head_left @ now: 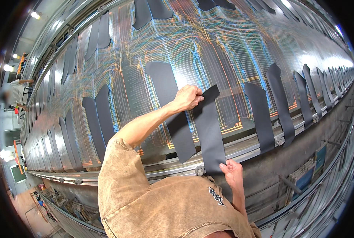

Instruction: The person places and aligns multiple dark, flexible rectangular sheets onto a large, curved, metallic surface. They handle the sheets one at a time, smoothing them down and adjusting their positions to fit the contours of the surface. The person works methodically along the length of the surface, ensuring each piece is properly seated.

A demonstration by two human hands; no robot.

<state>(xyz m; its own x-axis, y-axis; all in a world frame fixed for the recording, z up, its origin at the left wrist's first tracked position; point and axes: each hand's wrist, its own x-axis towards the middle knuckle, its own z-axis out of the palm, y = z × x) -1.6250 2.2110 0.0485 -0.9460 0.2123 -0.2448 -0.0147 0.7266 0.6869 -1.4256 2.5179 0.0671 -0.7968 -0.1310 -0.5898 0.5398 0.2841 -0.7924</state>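
Note:
Between my hands is a dark grey flat cut panel, perhaps fabric, stretched lengthwise over the near edge of a long table. My left hand is closed in a pinch on its upper end. Down at its lower right edge, my right hand grips the panel between thumb and fingers. Just to the left lies a similar dark panel, partly covered by my left hand and forearm; a dark piece continues below the forearm, and I cannot tell whether it is the same one.
Coloured lines cover the long tabletop. Pairs of dark panels, such as one panel to the right and another to the left, line the near edge. A metal rail with clamps borders it. More panels lie along the far side.

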